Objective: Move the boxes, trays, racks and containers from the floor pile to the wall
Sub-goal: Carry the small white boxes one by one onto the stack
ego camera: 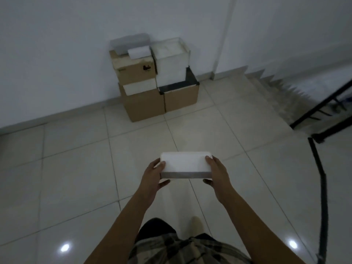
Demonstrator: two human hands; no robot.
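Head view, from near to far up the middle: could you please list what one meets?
Checked shirt → white box, gripped by the left hand and right hand → floor tiles → stack of boxes → wall.

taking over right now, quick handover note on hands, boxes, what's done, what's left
Hands: left hand grips the left end of the white box; right hand grips its right end.
The box is held above the tiled floor, short of the wall.
Done: a stack of cardboard boxes, white containers and a clear tray stands against the wall.
Left: set this box at the stack. The floor pile is out of view, so what remains cannot be told.
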